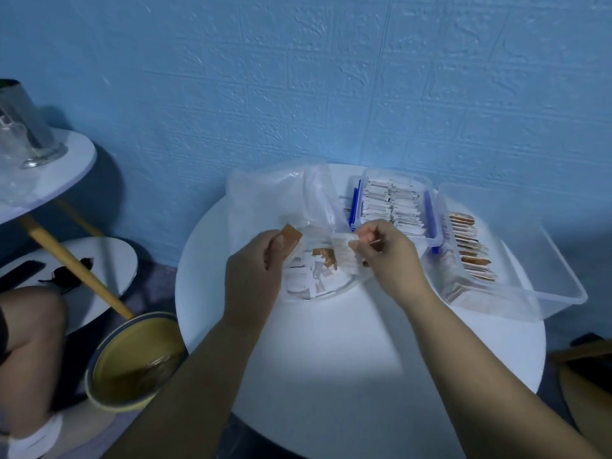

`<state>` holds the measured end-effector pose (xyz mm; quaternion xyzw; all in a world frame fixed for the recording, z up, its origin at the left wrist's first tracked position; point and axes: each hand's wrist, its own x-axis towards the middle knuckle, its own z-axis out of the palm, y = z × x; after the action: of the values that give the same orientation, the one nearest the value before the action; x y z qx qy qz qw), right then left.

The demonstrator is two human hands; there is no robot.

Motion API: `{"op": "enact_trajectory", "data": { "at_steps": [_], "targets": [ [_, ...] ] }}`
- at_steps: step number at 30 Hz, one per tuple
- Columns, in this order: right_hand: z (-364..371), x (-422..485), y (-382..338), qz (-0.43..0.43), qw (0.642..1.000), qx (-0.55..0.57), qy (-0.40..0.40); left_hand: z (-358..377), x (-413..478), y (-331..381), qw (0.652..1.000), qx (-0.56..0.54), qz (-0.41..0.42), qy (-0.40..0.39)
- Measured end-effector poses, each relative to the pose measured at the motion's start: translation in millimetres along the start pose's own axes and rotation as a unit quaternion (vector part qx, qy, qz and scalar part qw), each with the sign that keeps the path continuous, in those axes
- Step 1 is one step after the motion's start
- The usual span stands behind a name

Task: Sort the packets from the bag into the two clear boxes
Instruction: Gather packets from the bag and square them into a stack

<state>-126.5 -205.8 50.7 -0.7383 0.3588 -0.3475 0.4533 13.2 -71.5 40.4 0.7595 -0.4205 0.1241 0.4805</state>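
Note:
A clear plastic bag (265, 190) lies open on the round white table (347, 342), with several white and brown packets (311, 276) spilled at its mouth. My left hand (255, 270) grips a small stack of brown packets (291, 238) above the pile. My right hand (387, 250) pinches white packets (344, 253) beside it. Behind my right hand stands a small clear box (427, 183) with blue clips, filled with white packets. At the right sits a larger clear box (549, 260) holding a row of brown packets (470, 253).
A yellow bin (132, 359) stands on the floor left of the table. Further left are two white side tables (76, 150), the upper one with glassware. A person's knee (29, 323) is at the lower left. A blue textured wall rises right behind the table.

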Motion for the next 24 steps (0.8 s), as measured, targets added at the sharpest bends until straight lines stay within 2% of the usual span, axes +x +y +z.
{"op": "enact_trajectory", "data": {
  "at_steps": [2, 4, 6, 8, 10, 11, 12, 14, 17, 19, 21, 24],
  "targets": [
    [-9, -6, -11, -0.024, 0.998, 0.051, -0.012, 2, -7, 6, 0.997, -0.036, -0.063, 0.011],
    [-10, -13, -20, -0.028, 0.993, 0.106, -0.045, 10, -14, 6, 0.981, -0.109, -0.162, -0.020],
    [-5, -19, -24, -0.023, 0.987, 0.135, -0.089, 17, -18, 11, 0.934, -0.228, -0.269, -0.050],
    [5, -24, -20, -0.017, 0.986, 0.117, -0.117, 20, -22, 24, 0.864, -0.333, -0.368, -0.086],
    [13, -26, -12, -0.022, 0.991, 0.063, -0.113, 17, -27, 35, 0.806, -0.412, -0.405, -0.131],
    [17, -26, -9, -0.024, 0.993, 0.047, -0.107, 15, -30, 37, 0.803, -0.421, -0.396, -0.149],
    [19, -26, -6, -0.025, 0.993, 0.043, -0.103, 14, -32, 37, 0.817, -0.407, -0.375, -0.161],
    [22, -24, -4, -0.034, 0.995, 0.043, -0.089, 15, -34, 28, 0.876, -0.324, -0.318, -0.162],
    [19, -12, 7, -0.102, 0.988, -0.097, -0.059, 14, -25, 14, 0.946, -0.184, -0.240, -0.116],
    [19, -3, 19, -0.146, 0.948, -0.259, -0.118, 12, -16, 6, 0.965, -0.142, -0.198, -0.095],
    [23, 1, 27, -0.128, 0.908, -0.360, -0.173, 14, -8, -3, 0.972, -0.121, -0.184, -0.082],
    [30, 4, 29, -0.071, 0.909, -0.366, -0.184, 19, -8, -11, 0.973, -0.120, -0.186, -0.070]
  ]
}}
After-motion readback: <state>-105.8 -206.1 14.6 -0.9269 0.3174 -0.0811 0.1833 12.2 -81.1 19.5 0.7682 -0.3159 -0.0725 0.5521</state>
